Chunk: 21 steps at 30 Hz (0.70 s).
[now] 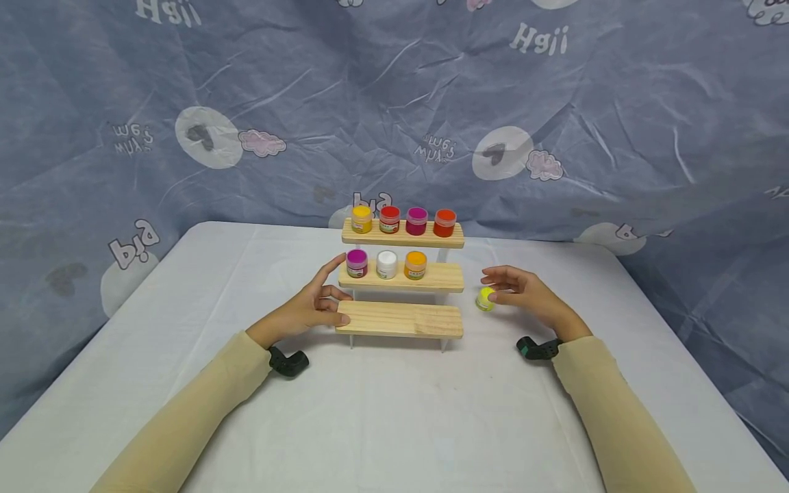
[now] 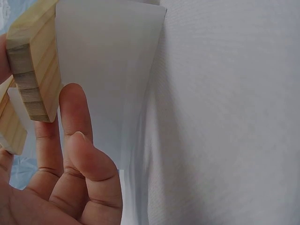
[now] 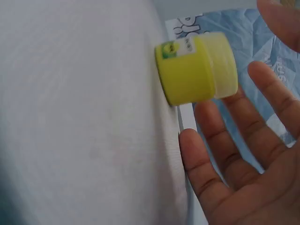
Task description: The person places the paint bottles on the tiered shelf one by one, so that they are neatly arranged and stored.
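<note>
A three-tier wooden display stand (image 1: pixel 401 320) with white side supports stands mid-table. My left hand (image 1: pixel 306 306) grips the left end of its lowest board (image 2: pixel 44 70), thumb on top and fingers beneath and behind. To the right of the stand, a small yellow paint jar (image 3: pixel 187 70) with a clear lid stands upright on the table. My right hand (image 1: pixel 524 294) is around it, fingers spread behind and beside the jar and thumb apart from it in the right wrist view. Purple (image 1: pixel 357 264), white (image 1: pixel 387 265) and orange (image 1: pixel 416 266) jars sit on the middle board.
On the top board are a yellow jar (image 1: pixel 361 220), a red jar (image 1: pixel 390 220), a magenta jar (image 1: pixel 416 221) and an orange-red jar (image 1: pixel 444 223). A white cloth (image 1: pixel 401 424) covers the table. Behind it hangs a blue-grey printed curtain (image 1: pixel 370 89).
</note>
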### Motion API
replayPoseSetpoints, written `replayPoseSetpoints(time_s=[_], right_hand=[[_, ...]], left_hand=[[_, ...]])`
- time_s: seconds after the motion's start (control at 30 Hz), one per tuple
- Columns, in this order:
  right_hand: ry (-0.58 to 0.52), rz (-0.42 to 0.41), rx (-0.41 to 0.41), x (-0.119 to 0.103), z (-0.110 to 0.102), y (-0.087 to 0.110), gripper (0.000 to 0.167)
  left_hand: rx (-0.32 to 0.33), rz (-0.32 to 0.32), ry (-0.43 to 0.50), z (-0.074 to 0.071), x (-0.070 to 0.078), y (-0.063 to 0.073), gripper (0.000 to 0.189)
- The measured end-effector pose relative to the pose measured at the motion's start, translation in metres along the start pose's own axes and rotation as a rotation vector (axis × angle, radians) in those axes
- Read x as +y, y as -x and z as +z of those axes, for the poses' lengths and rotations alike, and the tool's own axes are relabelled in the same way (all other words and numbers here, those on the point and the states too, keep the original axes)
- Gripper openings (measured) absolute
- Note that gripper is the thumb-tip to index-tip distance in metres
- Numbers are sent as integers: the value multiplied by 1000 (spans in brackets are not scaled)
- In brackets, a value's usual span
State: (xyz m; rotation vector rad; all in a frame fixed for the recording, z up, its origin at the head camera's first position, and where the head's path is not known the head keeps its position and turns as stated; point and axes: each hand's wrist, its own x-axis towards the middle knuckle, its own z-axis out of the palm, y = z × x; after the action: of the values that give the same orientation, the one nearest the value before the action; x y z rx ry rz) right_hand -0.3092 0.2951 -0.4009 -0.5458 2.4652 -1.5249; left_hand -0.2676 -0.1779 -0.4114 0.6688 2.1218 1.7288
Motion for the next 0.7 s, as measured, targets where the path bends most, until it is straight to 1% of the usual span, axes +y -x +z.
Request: replayPoseSetpoints(time_s=[0.13, 0.27, 0.4, 0.6, 0.7], right_hand=[[-9, 6, -57, 11, -4, -2, 64], [-3, 21, -83, 15, -4, -3, 66], [12, 34, -85, 14, -2, -2, 63], [-9, 49, -84, 14, -1, -1, 58], [0, 60, -75, 13, -1, 0, 57]], left_hand=[[-3, 3, 5, 0, -1, -1, 119], [0, 1, 7, 1, -1, -1, 120], [0, 0, 12, 1, 0, 0, 120], [-1, 2, 17, 1, 1, 0, 119], [-2, 6, 16, 2, 1, 0, 119]])
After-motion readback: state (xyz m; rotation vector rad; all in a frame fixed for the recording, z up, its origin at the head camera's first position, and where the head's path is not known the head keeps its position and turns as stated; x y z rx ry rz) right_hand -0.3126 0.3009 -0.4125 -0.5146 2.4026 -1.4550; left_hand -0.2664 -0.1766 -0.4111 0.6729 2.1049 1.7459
